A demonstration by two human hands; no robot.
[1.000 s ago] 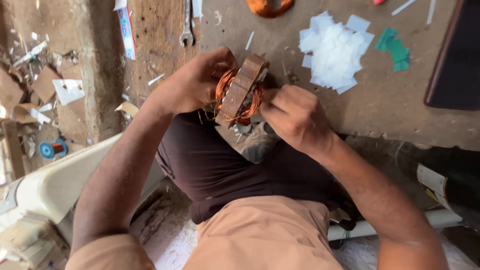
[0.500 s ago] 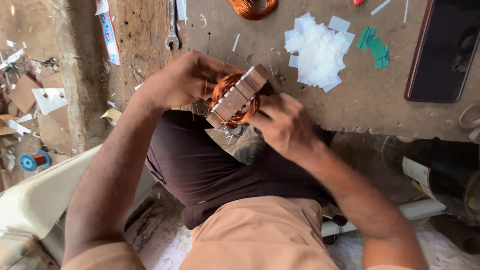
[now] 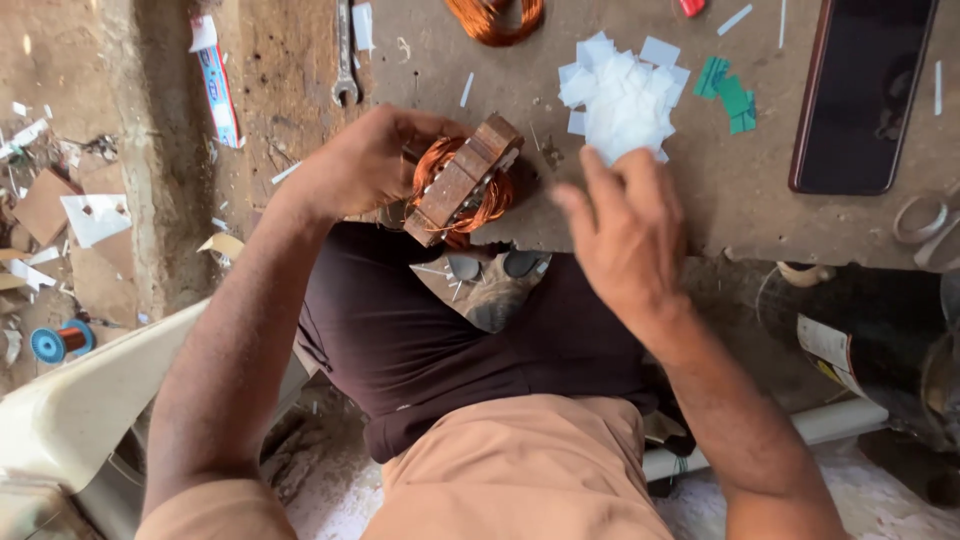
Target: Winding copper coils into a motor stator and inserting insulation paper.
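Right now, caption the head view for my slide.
Left hand holds copper-wound stator; right hand reaches toward white paper slips.

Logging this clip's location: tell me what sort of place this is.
Probably a small motor-rewinding repair workshop: a copper-wound stator in the left hand, a loose copper wire coil, and a wrench on the worn workbench.

A rusty-brown motor stator wound with copper wire, tilted toward one o'clock, at the bench's near edge.
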